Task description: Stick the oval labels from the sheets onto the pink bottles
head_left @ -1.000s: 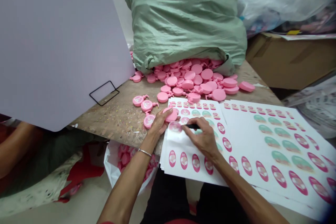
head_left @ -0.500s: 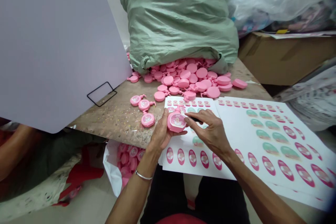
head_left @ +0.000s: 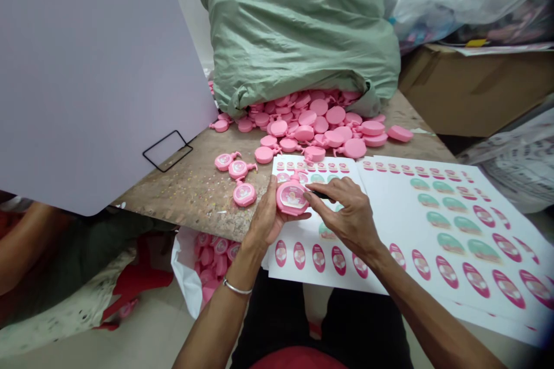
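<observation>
My left hand (head_left: 268,219) is shut around a flat round pink plastic bottle (head_left: 292,197), which has an oval label on its face. The fingertips of my right hand (head_left: 350,213) rest close to that label and pinch a small black tool (head_left: 321,195), mostly hidden by the fingers. Beneath both hands lie white sticker sheets (head_left: 433,225) printed with pink and green oval labels. Three labelled bottles (head_left: 238,169) lie just left of the sheets on the worn wooden table (head_left: 190,199). Unlabelled pink bottles (head_left: 307,127) spill from a green woven sack (head_left: 298,29).
A large pale lilac board (head_left: 95,69) on a black wire stand (head_left: 167,151) leans at the table's left. A cardboard box (head_left: 471,92) sits at right. Below the table edge, a white bag (head_left: 186,271) holds pink bottles. Another person's forearm (head_left: 21,248) shows at far left.
My left hand has lifted the pink bottle off the sheet and turned its labelled face upward. My right hand has moved up beside it, still with the black tool.
</observation>
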{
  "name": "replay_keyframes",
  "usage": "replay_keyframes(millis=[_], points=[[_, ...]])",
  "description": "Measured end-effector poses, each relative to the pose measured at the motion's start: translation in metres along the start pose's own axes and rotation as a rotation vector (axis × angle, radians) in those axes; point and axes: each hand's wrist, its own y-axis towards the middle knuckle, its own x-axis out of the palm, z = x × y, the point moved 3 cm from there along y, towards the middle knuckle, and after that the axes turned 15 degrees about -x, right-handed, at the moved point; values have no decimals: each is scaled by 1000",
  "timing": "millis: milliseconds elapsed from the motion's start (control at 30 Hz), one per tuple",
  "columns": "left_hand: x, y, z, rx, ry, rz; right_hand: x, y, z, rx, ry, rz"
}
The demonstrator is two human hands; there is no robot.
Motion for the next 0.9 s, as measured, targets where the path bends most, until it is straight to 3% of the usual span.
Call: replay_keyframes(millis=[567, 733, 900], points=[[5, -2, 3, -13, 26, 24, 3, -1, 3, -10, -15, 14], [7, -6, 3, 14, 51, -17, 1, -1, 2, -6, -33, 11], [6, -12, 1, 120, 202, -63, -2, -2, 6, -5, -178, -119]])
